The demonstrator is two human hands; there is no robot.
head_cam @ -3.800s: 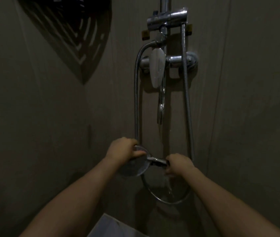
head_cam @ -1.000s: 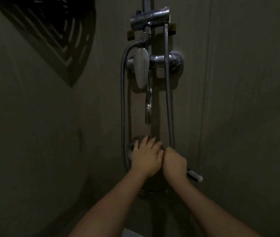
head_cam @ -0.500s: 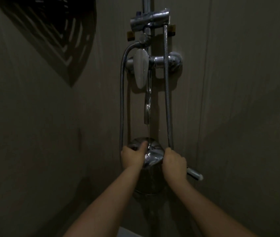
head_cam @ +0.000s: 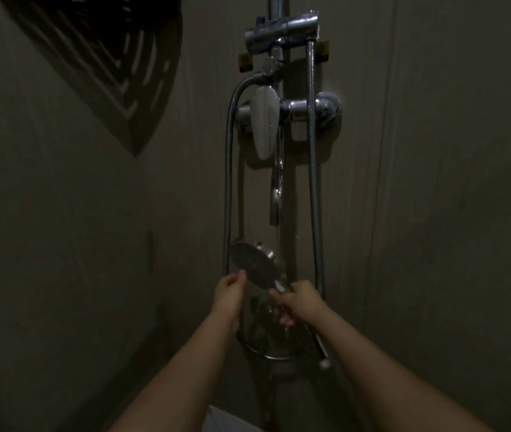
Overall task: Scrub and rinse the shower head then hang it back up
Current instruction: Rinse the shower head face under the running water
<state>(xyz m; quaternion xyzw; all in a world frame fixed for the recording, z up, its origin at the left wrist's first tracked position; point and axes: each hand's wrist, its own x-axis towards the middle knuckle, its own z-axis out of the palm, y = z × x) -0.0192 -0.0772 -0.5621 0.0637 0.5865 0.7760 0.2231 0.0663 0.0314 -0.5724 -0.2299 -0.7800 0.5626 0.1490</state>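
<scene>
In a dimly lit shower stall, a person held a round chrome shower head (head_cam: pixel 252 265) below the wall-mounted mixer tap (head_cam: pixel 288 112), its face tilted up and to the left. The right hand (head_cam: pixel 297 302) gripped the handle just under the head, fingers curled round it. The left hand (head_cam: pixel 229 291) sat at the lower left rim of the head, its fingers bent and a fingertip touching the edge; whether it clasped the rim could not be told in the low light. A thin stream of water ran from the spout (head_cam: pixel 276 194) beneath the tap's lever (head_cam: pixel 266 121), falling just right of the head. The metal hose (head_cam: pixel 314 182) dropped from the slider bracket (head_cam: pixel 282 34) above the tap, looped below the hands and rose again on the tap's left. A slatted shadow (head_cam: pixel 107 57) lay on the wall (head_cam: pixel 60 244) up and left of the tap.
</scene>
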